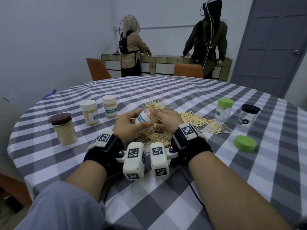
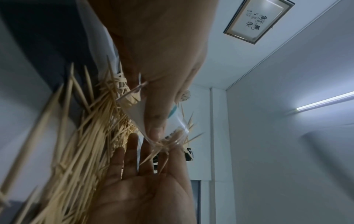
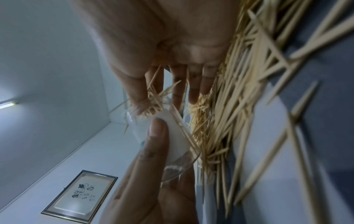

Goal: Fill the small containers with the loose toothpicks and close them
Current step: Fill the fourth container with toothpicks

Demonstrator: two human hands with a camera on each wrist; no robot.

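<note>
My left hand (image 1: 132, 123) grips a small clear labelled container (image 1: 143, 118), tilted with its open mouth toward the right. In the left wrist view the thumb lies across the container (image 2: 137, 112). My right hand (image 1: 157, 113) pinches a bundle of toothpicks (image 1: 154, 103) at that mouth, and their far ends fan out beyond it. In the right wrist view the pinched toothpicks (image 3: 151, 104) meet the container (image 3: 178, 141). Loose toothpicks (image 1: 199, 121) lie on the checked tablecloth under and right of both hands.
At left stand a brown-lidded jar (image 1: 64, 128) and two cream-lidded containers (image 1: 89, 112) (image 1: 110, 107), all full of toothpicks. At right are a green-lidded container (image 1: 223, 112), a black-lidded jar (image 1: 249, 117) and a loose green lid (image 1: 245, 143). Two people stand at the far counter.
</note>
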